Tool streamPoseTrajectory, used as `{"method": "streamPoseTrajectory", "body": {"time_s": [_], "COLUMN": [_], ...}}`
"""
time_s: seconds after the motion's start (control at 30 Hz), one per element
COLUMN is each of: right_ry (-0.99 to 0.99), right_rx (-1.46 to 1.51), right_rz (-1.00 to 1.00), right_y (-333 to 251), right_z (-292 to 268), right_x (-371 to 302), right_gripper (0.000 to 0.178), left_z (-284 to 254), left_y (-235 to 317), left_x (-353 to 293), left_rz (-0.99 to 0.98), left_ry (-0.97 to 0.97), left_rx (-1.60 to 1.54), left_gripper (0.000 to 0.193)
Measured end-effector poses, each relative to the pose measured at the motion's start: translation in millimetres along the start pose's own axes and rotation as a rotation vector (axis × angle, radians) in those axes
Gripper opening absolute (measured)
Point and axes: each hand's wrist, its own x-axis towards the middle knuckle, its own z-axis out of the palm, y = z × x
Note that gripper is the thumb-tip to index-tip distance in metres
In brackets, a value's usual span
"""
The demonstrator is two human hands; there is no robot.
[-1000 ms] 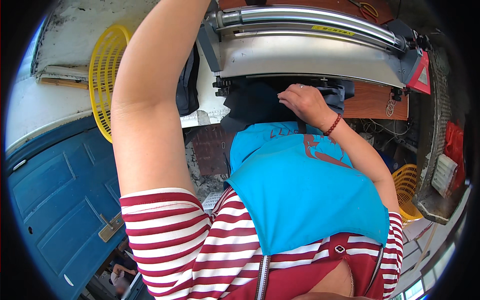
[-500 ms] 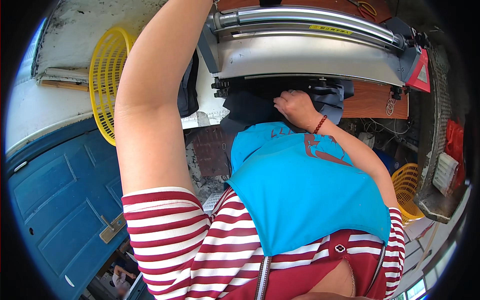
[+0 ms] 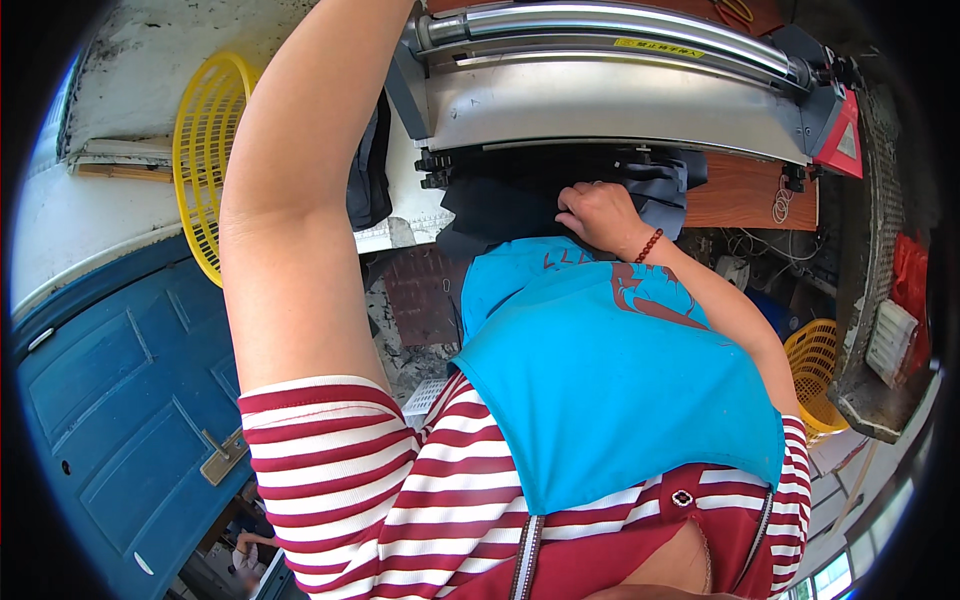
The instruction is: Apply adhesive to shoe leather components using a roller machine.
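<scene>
My left arm (image 3: 295,200) reaches up and forward past the top edge, so the left hand is out of sight. My right hand (image 3: 607,218), with a red bead bracelet (image 3: 650,245) at the wrist, rests on dark fabric pieces (image 3: 495,212) at the near side of a roller machine (image 3: 610,100). Its fingers are curled and closed, their tips turned down toward the cloth; whatever they may hold is hidden. The fabric lies partly beneath the machine's metal plate. A blue apron (image 3: 610,370) covers my front, close behind the right hand.
On the white tabletop at left stands a yellow basket (image 3: 210,160), near folded dark cloth (image 3: 372,175). Below is a blue panelled door (image 3: 130,400). At right are another yellow basket (image 3: 815,375), loose cables (image 3: 760,255) and a red bag (image 3: 908,275). Orange-handled scissors (image 3: 738,12) lie behind the machine.
My right hand has shifted slightly right and back toward me over the dark fabric, its fingers more curled. The left arm has moved a little to the left in the picture.
</scene>
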Motion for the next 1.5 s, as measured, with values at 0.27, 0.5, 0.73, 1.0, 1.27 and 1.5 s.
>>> {"method": "streamPoseTrajectory", "body": {"time_s": [0.27, 0.5, 0.73, 1.0, 1.27, 1.5], "right_ry": [0.035, -0.001, -0.069, 0.095, 0.372, 0.4], "right_rx": [-0.086, 0.017, 0.25, 0.746, 0.726, 0.115], "right_rz": [-0.006, 0.079, 0.161, 0.29, 0.458, 0.14], "right_y": [-7.1, -3.6, 4.1, -17.1, 10.0, 3.2], "right_z": [-8.9, -5.9, -11.5, -104.4, -125.9, -130.6], "right_x": [-1.9, -5.6, -5.6, -2.0, 9.7, 29.9], "right_gripper": [0.023, 0.023, 0.02, 0.011, 0.018, 0.014], "left_z": [-8.0, 2.8, 37.0, 39.6, 67.4, 73.2], "left_y": [-2.7, 3.2, 71.4, 83.2, 71.5, 66.7], "left_x": [-4.7, -10.6, -40.9, -74.6, -88.7, -90.8], "left_rz": [-0.054, -0.095, -0.223, -0.041, 0.222, 0.207], "left_ry": [-0.033, -0.022, 0.1, 0.092, 0.033, 0.016], "left_rx": [-0.142, -0.218, 0.054, 0.29, 0.432, 0.374], "left_gripper": [0.015, 0.013, 0.026, 0.027, 0.02, 0.02]}}
